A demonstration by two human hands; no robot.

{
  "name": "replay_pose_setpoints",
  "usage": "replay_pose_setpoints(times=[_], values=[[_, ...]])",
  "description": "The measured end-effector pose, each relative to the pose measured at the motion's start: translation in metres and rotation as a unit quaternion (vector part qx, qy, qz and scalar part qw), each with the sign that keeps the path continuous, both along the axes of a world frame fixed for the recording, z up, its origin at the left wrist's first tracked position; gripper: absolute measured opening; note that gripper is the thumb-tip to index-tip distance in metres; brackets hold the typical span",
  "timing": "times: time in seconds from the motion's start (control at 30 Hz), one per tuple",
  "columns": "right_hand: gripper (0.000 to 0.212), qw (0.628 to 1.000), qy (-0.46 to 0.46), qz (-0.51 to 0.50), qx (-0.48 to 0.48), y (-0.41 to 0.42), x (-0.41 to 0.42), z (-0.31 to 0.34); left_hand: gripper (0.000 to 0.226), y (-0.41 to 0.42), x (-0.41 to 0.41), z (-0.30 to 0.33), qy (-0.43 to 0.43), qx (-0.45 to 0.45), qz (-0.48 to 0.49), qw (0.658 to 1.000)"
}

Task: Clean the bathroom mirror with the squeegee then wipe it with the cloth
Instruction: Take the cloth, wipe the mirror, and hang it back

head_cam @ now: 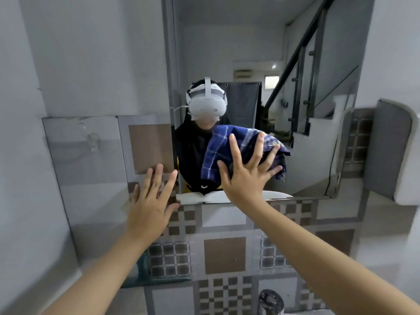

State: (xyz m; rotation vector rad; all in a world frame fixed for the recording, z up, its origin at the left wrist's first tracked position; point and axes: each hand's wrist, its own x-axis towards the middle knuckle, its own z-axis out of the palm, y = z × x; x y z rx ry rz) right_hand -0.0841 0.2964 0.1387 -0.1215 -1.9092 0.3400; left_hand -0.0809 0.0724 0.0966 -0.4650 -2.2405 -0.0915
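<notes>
The mirror (245, 53) hangs on the wall ahead, its lower edge just above the patterned tiles. My right hand (247, 171) presses a blue checked cloth (218, 151) flat against the lower middle of the glass, fingers spread over it. My left hand (152, 201) rests flat on the tiled wall beside the mirror's lower left corner, fingers apart and holding nothing. No squeegee is in view. The glass reflects a person wearing a headset.
Patterned grey and brown tiles (225, 255) cover the wall below the mirror. A metal tap (271, 300) shows at the bottom edge. A grey wall-mounted fixture (393, 151) sticks out at the right. Plain wall lies at the left.
</notes>
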Motion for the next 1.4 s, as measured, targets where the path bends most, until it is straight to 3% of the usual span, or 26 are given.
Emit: replay_pose_setpoints(times=[0.27, 0.47, 0.57, 0.73, 0.9, 1.03, 1.2, 1.4], values=[[0.053, 0.983, 0.019, 0.033, 0.182, -0.045, -0.003, 0.017, 0.068, -0.003, -0.002, -0.009, 0.002, 0.020, 0.001, 1.000], [0.051, 0.924, 0.052, 0.024, 0.379, 0.011, 0.003, 0.020, 0.069, -0.005, -0.005, -0.011, 0.015, 0.010, 0.002, 1.000], [0.052, 0.917, 0.046, 0.009, 0.397, 0.051, 0.006, 0.011, 0.070, -0.005, -0.006, -0.011, 0.022, 0.002, 0.002, 1.000], [0.056, 0.952, 0.018, -0.031, 0.305, 0.121, 0.014, -0.014, 0.071, -0.005, -0.008, -0.012, 0.033, -0.009, 0.012, 0.999], [0.065, 0.997, -0.062, -0.011, 0.044, 0.160, 0.027, -0.050, 0.070, -0.005, -0.010, -0.013, 0.036, -0.008, 0.009, 0.999], [0.067, 0.985, -0.045, 0.024, -0.162, 0.131, 0.026, -0.064, 0.070, -0.004, -0.007, -0.011, 0.027, -0.004, 0.002, 1.000], [0.066, 0.931, 0.006, 0.082, -0.356, 0.043, 0.021, -0.057, 0.072, -0.008, 0.001, -0.004, 0.000, -0.010, 0.009, 1.000], [0.067, 0.937, 0.000, 0.147, -0.316, -0.056, 0.017, -0.057, 0.081, -0.055, 0.013, 0.004, -0.015, 0.038, 0.015, 0.999]])
